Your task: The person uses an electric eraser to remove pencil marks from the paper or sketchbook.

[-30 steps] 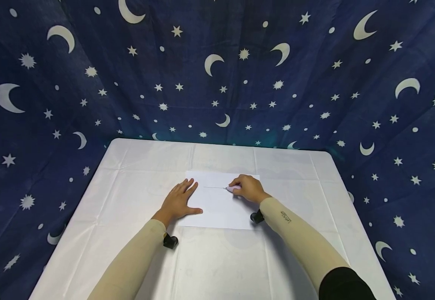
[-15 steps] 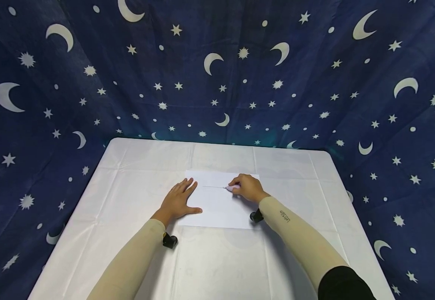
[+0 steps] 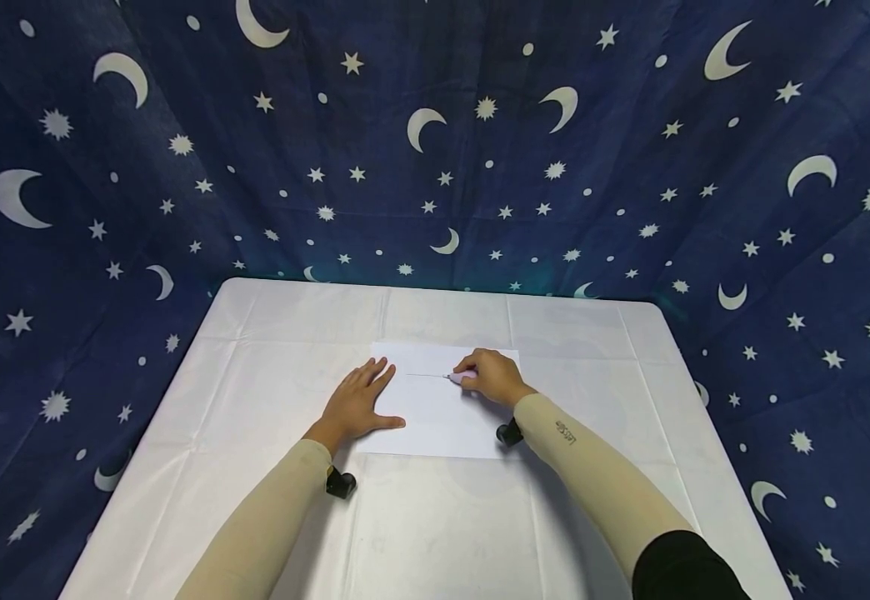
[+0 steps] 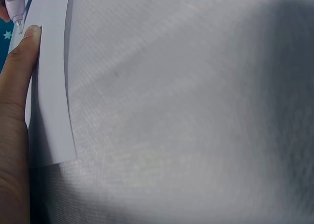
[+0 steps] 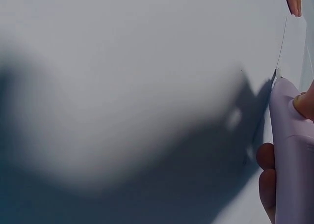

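A white sheet of paper (image 3: 435, 425) lies on the table, with a thin dark line (image 3: 422, 374) across its upper part. My right hand (image 3: 492, 375) grips a lavender electric eraser (image 5: 289, 121), thick-bodied with a small pale tip. A finger presses the button on its side. The tip stands right at the end of the line, pointing left in the head view. My left hand (image 3: 360, 402) rests with fingers spread on the left part of the sheet. In the left wrist view the paper's near edge is slightly raised beside the thumb (image 4: 27, 52).
A white cloth with fold creases covers the table (image 3: 442, 533). Dark blue curtains (image 3: 375, 142) with moons and stars hang behind it and along both sides. Each wrist carries a small black camera, such as the left wrist camera (image 3: 341, 483).
My right hand and the electric eraser have shifted slightly left along the line. My left hand and the sheet hold their place.
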A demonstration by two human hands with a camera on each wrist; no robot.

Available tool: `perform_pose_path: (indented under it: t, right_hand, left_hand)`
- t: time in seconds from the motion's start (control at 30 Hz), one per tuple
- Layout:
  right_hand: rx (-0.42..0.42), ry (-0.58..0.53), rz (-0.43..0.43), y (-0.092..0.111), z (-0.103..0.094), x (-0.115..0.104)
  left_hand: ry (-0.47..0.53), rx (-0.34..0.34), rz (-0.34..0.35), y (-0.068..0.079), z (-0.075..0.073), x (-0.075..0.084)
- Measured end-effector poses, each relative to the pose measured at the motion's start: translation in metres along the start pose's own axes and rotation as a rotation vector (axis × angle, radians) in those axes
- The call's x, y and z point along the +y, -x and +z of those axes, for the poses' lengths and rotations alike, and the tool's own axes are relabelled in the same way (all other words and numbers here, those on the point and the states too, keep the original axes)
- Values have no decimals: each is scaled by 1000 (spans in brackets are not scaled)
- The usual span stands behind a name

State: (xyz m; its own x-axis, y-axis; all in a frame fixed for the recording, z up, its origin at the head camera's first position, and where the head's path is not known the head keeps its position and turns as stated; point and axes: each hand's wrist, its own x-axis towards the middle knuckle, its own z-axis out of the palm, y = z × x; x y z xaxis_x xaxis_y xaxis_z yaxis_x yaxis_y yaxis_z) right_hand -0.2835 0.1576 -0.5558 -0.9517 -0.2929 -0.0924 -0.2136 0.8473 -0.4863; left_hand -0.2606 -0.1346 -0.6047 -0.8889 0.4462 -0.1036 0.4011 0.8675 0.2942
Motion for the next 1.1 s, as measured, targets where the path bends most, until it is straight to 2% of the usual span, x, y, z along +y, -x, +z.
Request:
perform_pose_path:
  t: [0.3,0.53,0.93,1.1]
  right_hand:
    - [-22,14,7,1,-4,6]
    - [-20,6,-21,-1,-3,3]
    - [-16,65,-7,-2,-5,5]
    - [-20,55,-16,-3,-4,3]
  left_hand:
    - [-10,1,1,0,2,-4]
    - [7,12,9,1,1,-3]
    - [1,7,0,0,3,-5]
    - [13,7,2,-1,2,-3]
